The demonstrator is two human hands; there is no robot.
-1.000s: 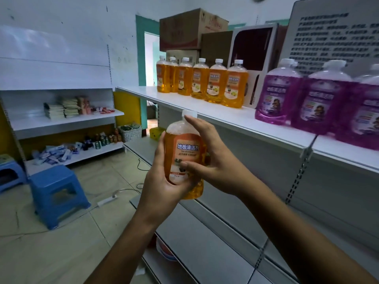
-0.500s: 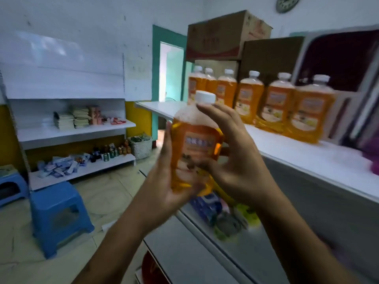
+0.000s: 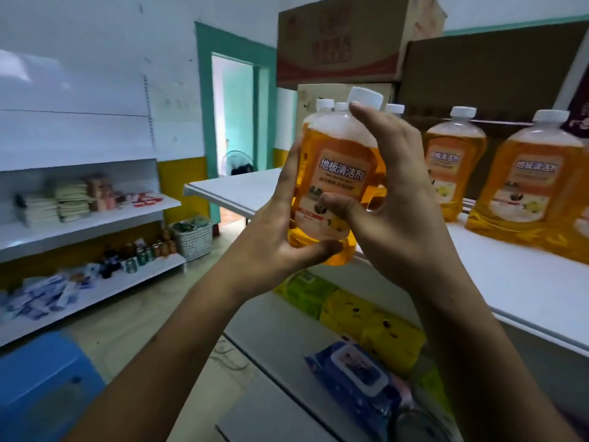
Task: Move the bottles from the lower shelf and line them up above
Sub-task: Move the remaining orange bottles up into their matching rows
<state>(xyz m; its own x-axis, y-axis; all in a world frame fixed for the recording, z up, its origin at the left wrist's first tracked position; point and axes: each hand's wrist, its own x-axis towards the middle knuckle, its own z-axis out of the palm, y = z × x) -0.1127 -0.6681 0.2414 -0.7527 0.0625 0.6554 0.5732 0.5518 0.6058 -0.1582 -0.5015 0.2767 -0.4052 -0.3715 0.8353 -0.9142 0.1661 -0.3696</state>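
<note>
Orange bottle (image 3: 334,183), gripped in the fingers of both hands, left (image 3: 280,237) and right (image 3: 395,199), has risen from below to the upper shelf (image 3: 526,291), ready to join the row (image 3: 497,173).

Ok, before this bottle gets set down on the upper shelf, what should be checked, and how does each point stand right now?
1. Held bottle gripped by left hand and right hand: ok.
2. White cap on: ok.
3. Bottle near upright: ok, slight tilt.
4. Free space on upper shelf before the bottle row: ok.
5. Gap at the row's far end: cannot tell, hidden by the hands.
</note>
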